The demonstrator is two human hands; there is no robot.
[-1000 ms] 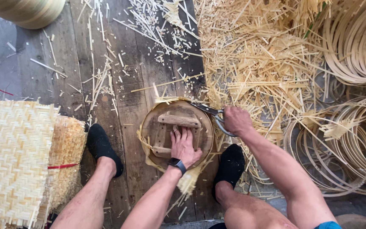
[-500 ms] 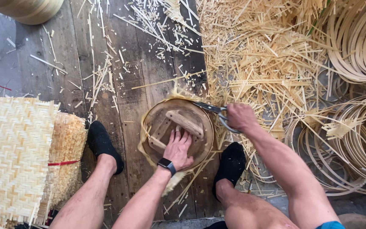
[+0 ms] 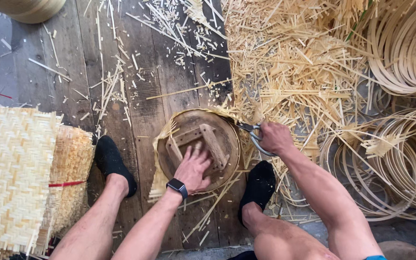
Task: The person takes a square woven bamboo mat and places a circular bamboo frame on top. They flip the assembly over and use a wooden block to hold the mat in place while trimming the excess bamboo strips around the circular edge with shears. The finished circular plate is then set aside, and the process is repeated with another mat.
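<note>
Wooden round form (image 3: pixel 188 126), woven bamboo mat (image 3: pixel 161 174) beneath, frayed edges

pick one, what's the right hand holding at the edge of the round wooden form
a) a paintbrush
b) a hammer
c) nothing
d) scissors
d: the right hand grips the looped handles of scissors, whose blades point at the rim of the round wooden form, while the left hand presses flat on top of that form.

Soft, even daylight, faint shadows, sharp focus, slight wide-angle edge distortion.
</note>
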